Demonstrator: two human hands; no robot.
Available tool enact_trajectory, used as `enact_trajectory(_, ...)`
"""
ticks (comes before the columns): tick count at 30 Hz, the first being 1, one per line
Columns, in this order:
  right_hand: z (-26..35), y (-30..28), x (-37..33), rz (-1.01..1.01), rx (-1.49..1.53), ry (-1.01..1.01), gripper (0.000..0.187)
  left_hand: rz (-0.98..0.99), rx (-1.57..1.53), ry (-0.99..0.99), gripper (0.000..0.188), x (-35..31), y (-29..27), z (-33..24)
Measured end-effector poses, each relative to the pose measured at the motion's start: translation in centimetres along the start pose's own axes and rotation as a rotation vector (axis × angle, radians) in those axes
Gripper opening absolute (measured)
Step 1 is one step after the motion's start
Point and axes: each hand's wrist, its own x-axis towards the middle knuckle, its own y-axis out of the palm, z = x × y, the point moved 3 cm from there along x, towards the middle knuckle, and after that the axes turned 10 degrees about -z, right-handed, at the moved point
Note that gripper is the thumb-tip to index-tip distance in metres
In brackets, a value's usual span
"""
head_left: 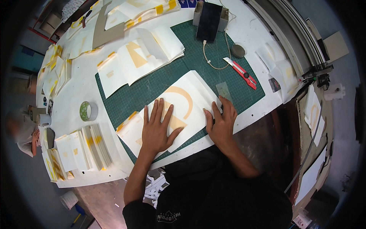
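A white printed paper sheet [198, 91] with a pale orange curved shape lies on the green cutting mat [248, 95] in front of me. My left hand [158, 128] rests flat on the sheet, fingers spread, covering part of the print. At the sheet's right edge is my right hand [222, 122], its fingers bent and its thumb apart from them on the paper; nothing held shows in it. Just beyond its fingertips is a small translucent rectangular piece [223, 91]. Farther back on the mat sits a stack of similar printed sheets [141, 57].
A red utility knife [242, 74], blade out, lies at the mat's right beside a round grey object [238, 51]. A phone [209, 22] with a cable stands behind. Left are a tape roll [88, 111] and bundled sheets [82, 149]. Another person [26, 133] is far left.
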Motion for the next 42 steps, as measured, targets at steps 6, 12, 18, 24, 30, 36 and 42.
enact_trajectory(6, 1.9, -0.8, -0.2, -0.081, 0.177, -0.043, 0.038, -0.043, -0.028, 0.001, 0.076, -0.3, -0.1, 0.1)
enact_trajectory(12, 4.4, -2.7, -0.9, 0.189, 0.556, -0.042, 0.054, -0.070, -0.098, -0.019, 0.069, -0.4, -0.3, 0.2)
enact_trajectory(18, 3.6, -1.3, -1.3, 0.002, 0.522, -0.042, 0.040, -0.126, -0.134, -0.024, 0.056, -0.6, -0.4, 0.5)
enact_trajectory(24, 5.0, -0.4, -0.8, -0.030, 0.464, -0.020, 0.034, -0.306, -0.344, -0.127, 0.051, -2.0, 0.6, 2.1)
enact_trajectory(30, 8.2, -2.1, -1.1, 0.056, 0.785, -0.266, 0.028, -0.515, -0.197, 0.051, 0.051, -2.0, -0.5, 0.7)
enact_trajectory(36, 2.9, -2.3, 0.5, -0.228, 0.354, -0.001, 0.028, -0.559, -0.137, 0.096, 0.036, -2.9, -0.4, 1.3)
enact_trajectory(42, 0.0, 0.3, 0.5, -0.018, -0.095, -0.017, 0.044, -0.715, -0.161, 0.039, 0.030, -3.1, -0.9, 1.1)
